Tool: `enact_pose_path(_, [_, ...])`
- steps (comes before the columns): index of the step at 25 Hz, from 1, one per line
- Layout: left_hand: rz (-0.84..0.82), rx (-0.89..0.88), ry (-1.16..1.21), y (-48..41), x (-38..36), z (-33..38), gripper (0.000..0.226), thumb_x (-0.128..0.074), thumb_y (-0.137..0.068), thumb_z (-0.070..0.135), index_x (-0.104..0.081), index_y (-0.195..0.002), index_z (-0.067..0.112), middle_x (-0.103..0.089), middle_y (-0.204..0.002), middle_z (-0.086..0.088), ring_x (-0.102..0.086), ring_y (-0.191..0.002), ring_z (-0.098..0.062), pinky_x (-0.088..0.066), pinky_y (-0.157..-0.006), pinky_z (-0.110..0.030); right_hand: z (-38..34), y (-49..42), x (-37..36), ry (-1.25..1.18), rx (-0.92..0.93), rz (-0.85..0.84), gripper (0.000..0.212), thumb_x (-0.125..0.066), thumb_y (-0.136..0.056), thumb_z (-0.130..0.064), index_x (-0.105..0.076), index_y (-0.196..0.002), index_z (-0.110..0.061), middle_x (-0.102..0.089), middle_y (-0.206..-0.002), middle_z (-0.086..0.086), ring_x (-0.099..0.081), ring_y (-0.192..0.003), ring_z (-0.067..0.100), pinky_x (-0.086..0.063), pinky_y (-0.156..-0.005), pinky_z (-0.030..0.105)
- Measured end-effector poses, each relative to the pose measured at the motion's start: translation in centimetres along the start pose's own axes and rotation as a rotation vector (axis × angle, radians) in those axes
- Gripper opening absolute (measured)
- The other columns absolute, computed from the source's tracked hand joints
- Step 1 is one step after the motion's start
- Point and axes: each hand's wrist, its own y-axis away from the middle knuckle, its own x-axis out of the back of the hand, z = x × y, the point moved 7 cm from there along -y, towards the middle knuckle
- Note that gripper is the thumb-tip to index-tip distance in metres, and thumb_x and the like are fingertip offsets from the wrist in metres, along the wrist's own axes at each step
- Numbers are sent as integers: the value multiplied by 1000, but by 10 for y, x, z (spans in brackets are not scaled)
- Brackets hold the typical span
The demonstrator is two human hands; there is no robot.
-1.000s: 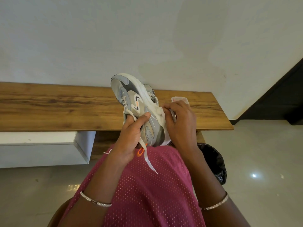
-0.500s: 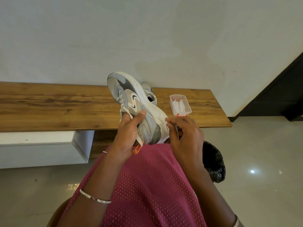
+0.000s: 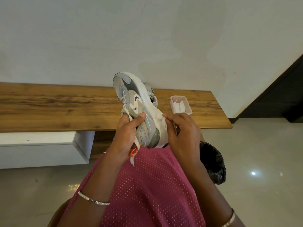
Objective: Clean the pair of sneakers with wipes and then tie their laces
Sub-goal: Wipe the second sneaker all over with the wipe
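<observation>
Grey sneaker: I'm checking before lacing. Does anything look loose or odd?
The grey-and-white sneaker gripped by the left hand has its white lace untied, one end dangling below that hand. Nothing looks spilled or damaged.

Grey-white sneaker point(image 3: 139, 110), brown woodgrain shelf point(image 3: 57, 108), maroon dotted garment point(image 3: 147, 185).

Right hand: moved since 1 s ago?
Yes. The right hand, pinching the wipe against the sneaker, has dropped toward the person, uncovering the wipes tub on the bench.
</observation>
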Motion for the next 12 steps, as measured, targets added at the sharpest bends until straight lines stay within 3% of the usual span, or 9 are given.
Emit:
enact_pose_path(6, [-29, -1, 1, -4, -3, -4, 45, -59, -97, 11, -50, -141, 17, -70, -120, -11, -71, -107, -23, -60, -77, -31, 10, 21, 12, 29, -42, 0, 23, -75, -84, -5, -76, -105, -12, -70, -96, -2, -57, -87, 4, -43, -77, 11])
enact_pose_path(9, [-78, -14, -41, 0, -9, -4, 43, -57, -98, 9, -51, -140, 14, -74, -113, -6, -72, -104, -21, -59, -77, -28, 6, 3, 7, 22, -24, 30, 20, -74, -85, -4, -76, -104, -12, -72, -96, 0, -55, -91, 5, -41, -80, 16])
enact_pose_path(12, [-104, -43, -78, 5, -14, -2, 39, -56, -98, 8, -53, -136, 11, -76, -107, -2, -72, -104, -19, -58, -79, -26, 1, -15, 0, 11, -9, 39, 19, -72, -86, -4, -76, -104, -12, -73, -97, 1, -54, -91, 3, -37, -79, 9])
